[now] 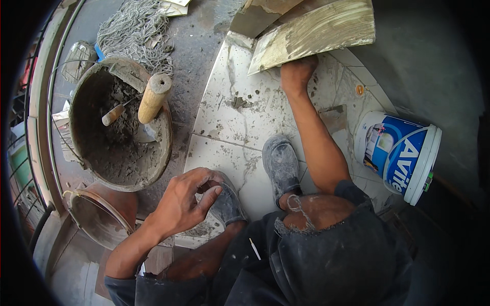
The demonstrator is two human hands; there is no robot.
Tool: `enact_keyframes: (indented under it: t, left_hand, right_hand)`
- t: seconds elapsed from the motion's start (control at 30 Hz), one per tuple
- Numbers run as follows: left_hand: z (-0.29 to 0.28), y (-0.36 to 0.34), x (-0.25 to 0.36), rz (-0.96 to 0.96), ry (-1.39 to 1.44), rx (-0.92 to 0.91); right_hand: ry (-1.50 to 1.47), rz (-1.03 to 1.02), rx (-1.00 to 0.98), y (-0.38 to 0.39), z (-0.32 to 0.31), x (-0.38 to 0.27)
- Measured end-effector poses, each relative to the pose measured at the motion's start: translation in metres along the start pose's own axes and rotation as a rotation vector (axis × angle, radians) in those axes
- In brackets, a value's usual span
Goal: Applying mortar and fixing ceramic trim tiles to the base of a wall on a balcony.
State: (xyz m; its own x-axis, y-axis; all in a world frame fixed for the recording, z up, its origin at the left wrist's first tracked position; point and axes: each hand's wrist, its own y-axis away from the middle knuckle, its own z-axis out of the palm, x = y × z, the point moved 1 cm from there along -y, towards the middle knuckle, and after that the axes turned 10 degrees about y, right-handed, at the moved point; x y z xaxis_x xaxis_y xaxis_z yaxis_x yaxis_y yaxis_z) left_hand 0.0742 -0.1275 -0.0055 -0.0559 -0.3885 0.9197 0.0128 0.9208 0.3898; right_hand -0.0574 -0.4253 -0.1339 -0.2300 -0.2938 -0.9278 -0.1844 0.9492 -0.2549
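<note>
Your right hand (298,76), nearer, tucks behind the tile (317,33), whose long axis rises rightward, its finger grip hidden, while your half-curled left hand (185,200) looks empty.

Far slab (319,33): I see beige with curved grey streaks
Left tub (84,137): mottled grey
Right bucket (400,153): I make out blue and white
Floor tiles (217,160): white, grey-flecked

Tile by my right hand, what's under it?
Part of your right hand shows under the tile, over white floor tiles; the rest, and anything farther back, is covered.
</note>
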Motion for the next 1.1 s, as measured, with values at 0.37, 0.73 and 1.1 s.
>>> enact_keyframes:
  t: [0.37, 0.73, 1.1]
  left_hand:
    - [-0.003, 0.001, -0.001, -0.071, 0.042, 0.0]
    - [-0.003, 0.002, -0.007, -0.04, 0.019, 0.013]
    - [-0.003, 0.005, -0.014, -0.018, 0.002, 0.025]
  right_hand:
    - [0.18, -0.161, -0.033, -0.002, 0.009, 0.019]
    - [0.136, -0.159, -0.055, 0.004, 0.016, 0.031]
    - [0.273, -0.305, 0.04, 0.0, 0.029, 0.025]
